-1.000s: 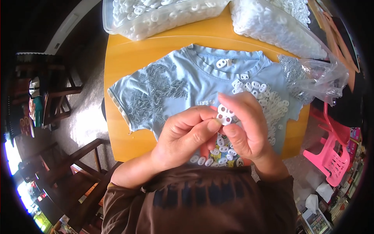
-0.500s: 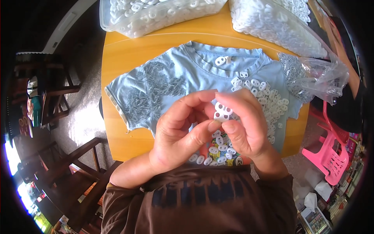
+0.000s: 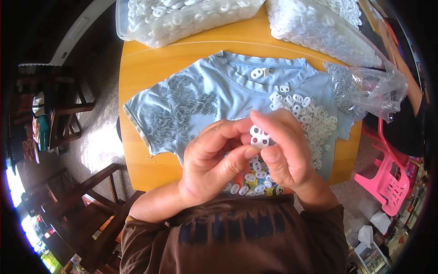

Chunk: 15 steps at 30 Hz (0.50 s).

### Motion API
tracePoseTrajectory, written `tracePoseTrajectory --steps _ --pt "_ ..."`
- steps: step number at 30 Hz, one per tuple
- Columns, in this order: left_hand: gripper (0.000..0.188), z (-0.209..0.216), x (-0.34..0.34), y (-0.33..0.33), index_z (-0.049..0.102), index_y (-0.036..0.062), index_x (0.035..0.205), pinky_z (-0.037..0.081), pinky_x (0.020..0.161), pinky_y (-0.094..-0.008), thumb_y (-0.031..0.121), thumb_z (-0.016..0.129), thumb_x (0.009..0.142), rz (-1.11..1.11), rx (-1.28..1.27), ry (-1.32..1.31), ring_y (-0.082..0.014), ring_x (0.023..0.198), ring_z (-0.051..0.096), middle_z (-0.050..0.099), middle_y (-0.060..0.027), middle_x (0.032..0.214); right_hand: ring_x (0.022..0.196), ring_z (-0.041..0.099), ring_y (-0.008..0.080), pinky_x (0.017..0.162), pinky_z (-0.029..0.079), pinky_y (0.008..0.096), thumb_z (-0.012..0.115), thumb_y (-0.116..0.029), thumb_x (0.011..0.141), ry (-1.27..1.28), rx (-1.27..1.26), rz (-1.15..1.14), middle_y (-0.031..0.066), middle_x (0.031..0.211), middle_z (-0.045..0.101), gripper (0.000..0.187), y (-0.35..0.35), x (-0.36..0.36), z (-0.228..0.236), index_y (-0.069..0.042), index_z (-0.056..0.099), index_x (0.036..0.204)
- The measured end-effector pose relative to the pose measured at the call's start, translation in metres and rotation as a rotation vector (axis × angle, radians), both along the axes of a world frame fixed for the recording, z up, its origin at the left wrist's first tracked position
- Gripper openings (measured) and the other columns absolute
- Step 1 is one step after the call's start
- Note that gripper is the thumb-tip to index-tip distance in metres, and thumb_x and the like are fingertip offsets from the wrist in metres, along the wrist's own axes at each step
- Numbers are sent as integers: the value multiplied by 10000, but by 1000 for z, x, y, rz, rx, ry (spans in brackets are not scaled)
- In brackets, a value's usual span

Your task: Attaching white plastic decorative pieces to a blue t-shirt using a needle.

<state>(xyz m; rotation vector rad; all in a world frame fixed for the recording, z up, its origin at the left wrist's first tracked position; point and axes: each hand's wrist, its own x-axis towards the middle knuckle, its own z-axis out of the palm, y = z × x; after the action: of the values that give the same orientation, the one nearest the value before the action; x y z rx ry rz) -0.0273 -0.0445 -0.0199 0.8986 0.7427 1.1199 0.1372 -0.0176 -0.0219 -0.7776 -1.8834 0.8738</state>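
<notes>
Close in front of my chest, both hands meet around a white plastic two-hole cord lock (image 3: 260, 138), its holes facing up. My left hand (image 3: 207, 164) is closed, thumb and fingertips gripping its left side. My right hand (image 3: 289, 153) curls round the other side, index finger above and thumb below; the inner contact is partly hidden. Under the hands lies a light blue T-shirt (image 3: 237, 100). Loose white oval two-hole pieces (image 3: 260, 174) lie below, and a heap of small white two-hole parts (image 3: 319, 121) is at the right. Small metal springs (image 3: 169, 118) spread over the left sleeve.
Two clear plastic tubs of white parts, one at left (image 3: 182, 25) and one at right (image 3: 319, 34), stand at the table's far side (image 3: 228, 49). A clear bag of springs (image 3: 349, 89) lies at the right. Beside the table are a pink plastic chair (image 3: 388, 187) and dark wooden chairs (image 3: 100, 196).
My hands have dropped slightly, and the fingers have shifted a little around the cord lock. The rest of the table stays as it was.
</notes>
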Motion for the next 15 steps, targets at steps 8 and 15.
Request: tracePoseTrajectory --steps 8,15 --pt "283 -5 5 -3 522 -18 1104 427 424 -158 -30 575 826 34 -1 -34 -51 573 523 526 -51 835 693 530 169 608 436 275 511 -108 873 97 -5 -33 93 883 570 306 -4 -6 -7 63 507 1127" --pt "248 -6 7 -6 520 -4 1072 405 412 -155 -25 574 831 53 14 -16 -43 544 507 522 -35 769 675 524 168 585 435 270 488 -113 890 139 36 -46 105 871 570 283 -4 -8 -10 62 509 1112"
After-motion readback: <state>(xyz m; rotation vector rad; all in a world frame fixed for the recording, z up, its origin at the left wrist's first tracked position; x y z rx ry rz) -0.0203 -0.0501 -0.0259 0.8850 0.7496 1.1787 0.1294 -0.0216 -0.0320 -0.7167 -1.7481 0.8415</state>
